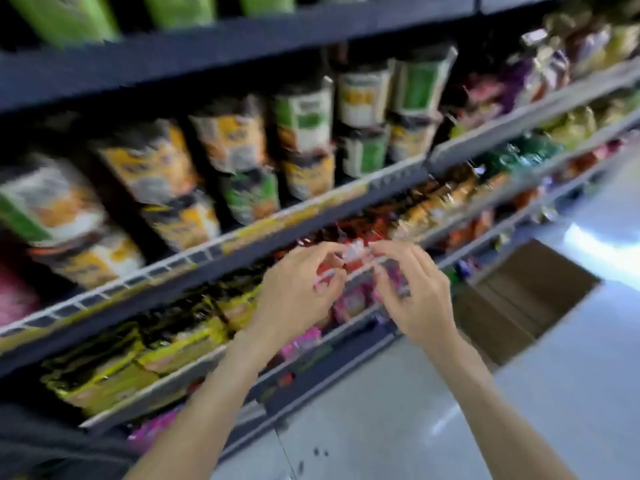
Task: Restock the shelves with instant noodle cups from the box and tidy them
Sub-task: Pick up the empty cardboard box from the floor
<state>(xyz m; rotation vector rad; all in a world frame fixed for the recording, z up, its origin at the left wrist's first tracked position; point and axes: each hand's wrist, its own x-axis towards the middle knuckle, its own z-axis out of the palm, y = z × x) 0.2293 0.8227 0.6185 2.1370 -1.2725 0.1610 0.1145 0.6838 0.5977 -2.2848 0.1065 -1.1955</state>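
Left hand (298,292) and right hand (412,296) are pinching a small clear wrapper (356,252) between curled fingertips before the shelf (207,251); cardboard box (526,292) is lying open on the floor (381,393); view blurred.

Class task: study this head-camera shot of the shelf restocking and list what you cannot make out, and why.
Head view only:
- Cup labels: motion blur makes the print unreadable.
- Small clear item between the left hand and right hand: blurred, identity and grip unclear.
- Cardboard box: contents hidden by its walls.
- Green packs: cut off by the top edge.
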